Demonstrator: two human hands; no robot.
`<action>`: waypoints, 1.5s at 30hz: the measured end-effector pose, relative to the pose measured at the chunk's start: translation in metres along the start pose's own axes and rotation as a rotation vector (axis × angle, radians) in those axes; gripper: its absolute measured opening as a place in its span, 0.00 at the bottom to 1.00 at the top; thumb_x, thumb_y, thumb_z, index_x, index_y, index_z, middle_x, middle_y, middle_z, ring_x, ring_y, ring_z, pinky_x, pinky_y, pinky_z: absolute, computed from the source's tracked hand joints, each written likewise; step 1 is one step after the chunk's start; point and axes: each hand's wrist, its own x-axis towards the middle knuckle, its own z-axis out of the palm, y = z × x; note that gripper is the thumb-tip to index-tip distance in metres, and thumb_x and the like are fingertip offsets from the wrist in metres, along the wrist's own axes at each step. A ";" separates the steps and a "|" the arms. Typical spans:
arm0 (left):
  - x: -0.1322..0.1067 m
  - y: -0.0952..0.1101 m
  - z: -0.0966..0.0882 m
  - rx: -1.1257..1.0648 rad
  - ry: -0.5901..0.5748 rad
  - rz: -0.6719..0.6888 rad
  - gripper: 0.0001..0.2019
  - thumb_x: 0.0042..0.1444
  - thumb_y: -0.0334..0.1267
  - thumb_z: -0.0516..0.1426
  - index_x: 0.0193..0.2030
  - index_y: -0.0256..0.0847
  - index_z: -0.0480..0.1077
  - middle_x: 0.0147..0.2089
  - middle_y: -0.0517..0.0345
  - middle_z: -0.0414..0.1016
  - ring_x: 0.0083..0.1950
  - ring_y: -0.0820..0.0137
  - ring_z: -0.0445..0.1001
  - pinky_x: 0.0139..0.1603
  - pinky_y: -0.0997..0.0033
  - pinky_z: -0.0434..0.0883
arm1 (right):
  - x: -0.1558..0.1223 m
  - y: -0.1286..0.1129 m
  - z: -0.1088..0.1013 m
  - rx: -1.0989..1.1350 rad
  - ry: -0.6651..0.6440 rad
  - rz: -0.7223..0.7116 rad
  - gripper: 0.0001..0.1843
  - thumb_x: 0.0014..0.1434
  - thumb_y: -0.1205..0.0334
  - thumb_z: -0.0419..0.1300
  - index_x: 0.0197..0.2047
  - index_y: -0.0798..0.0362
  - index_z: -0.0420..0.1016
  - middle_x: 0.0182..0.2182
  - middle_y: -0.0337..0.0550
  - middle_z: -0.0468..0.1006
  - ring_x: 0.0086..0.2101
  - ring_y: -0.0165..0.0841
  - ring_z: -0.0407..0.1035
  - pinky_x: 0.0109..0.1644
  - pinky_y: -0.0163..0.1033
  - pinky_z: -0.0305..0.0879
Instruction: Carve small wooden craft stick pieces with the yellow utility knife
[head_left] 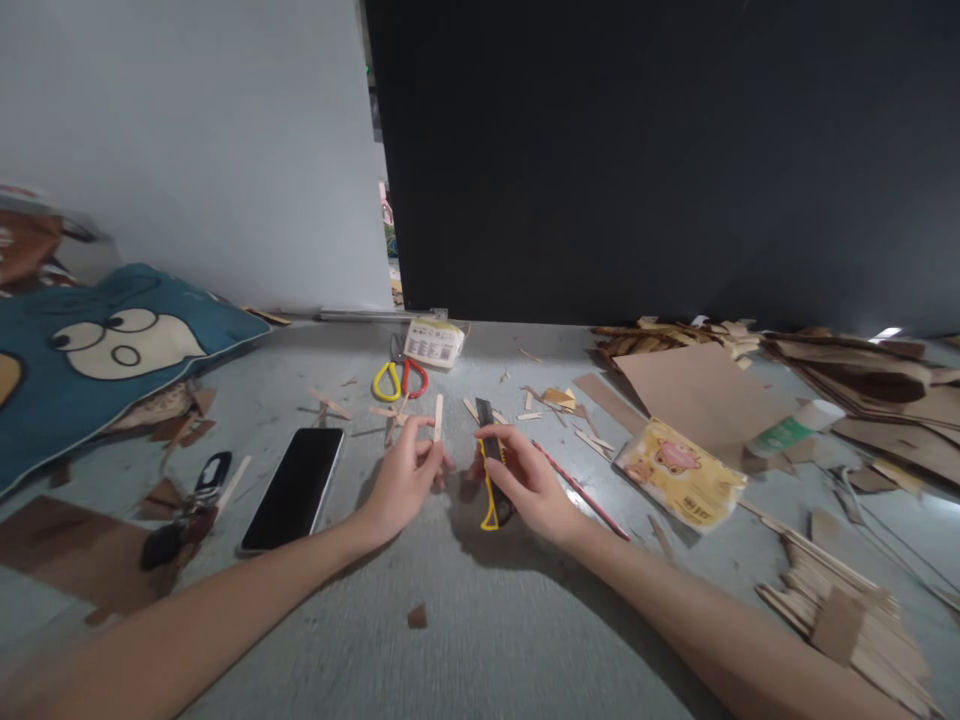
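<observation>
My left hand [405,475] pinches a pale wooden stick [438,415] that stands upright between its fingers. My right hand [525,480] is wrapped round a black and yellow utility knife [491,470], its tip pointing away from me. The two hands are close together above the grey floor [465,620], a small gap between them.
A black phone [294,488] lies left of my left hand, keys [187,510] beyond it. Scissors with yellow and red handles [401,378] lie behind. A red pencil [581,490], a yellow packet [681,472], a glue bottle [795,427], cardboard sheets and stick piles [847,615] lie right. A blue cushion [97,350] sits far left.
</observation>
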 end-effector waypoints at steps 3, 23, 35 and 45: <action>-0.001 0.002 -0.001 0.033 -0.002 0.022 0.15 0.68 0.48 0.53 0.55 0.44 0.59 0.30 0.64 0.78 0.24 0.71 0.74 0.30 0.71 0.69 | 0.000 0.001 0.005 0.083 -0.031 0.056 0.23 0.76 0.55 0.51 0.71 0.46 0.59 0.30 0.37 0.77 0.27 0.33 0.76 0.33 0.39 0.75; -0.009 0.007 -0.001 0.161 0.052 0.169 0.10 0.72 0.43 0.51 0.54 0.43 0.60 0.29 0.66 0.76 0.22 0.74 0.66 0.28 0.73 0.65 | -0.003 -0.003 0.009 -0.359 0.008 -0.345 0.31 0.73 0.68 0.52 0.76 0.47 0.60 0.49 0.51 0.82 0.45 0.35 0.80 0.50 0.39 0.78; -0.009 0.006 -0.001 0.181 0.054 0.205 0.10 0.72 0.42 0.51 0.56 0.43 0.62 0.30 0.65 0.77 0.22 0.75 0.68 0.29 0.74 0.66 | -0.004 -0.004 0.009 -0.369 0.018 -0.328 0.31 0.72 0.68 0.52 0.75 0.48 0.62 0.45 0.49 0.82 0.41 0.35 0.79 0.47 0.39 0.78; -0.008 0.001 -0.002 0.251 0.028 0.183 0.14 0.72 0.42 0.50 0.60 0.43 0.66 0.36 0.61 0.79 0.24 0.74 0.70 0.28 0.74 0.66 | -0.014 -0.020 0.018 -0.315 0.053 -0.158 0.30 0.69 0.69 0.54 0.73 0.51 0.66 0.52 0.51 0.85 0.44 0.35 0.82 0.50 0.38 0.78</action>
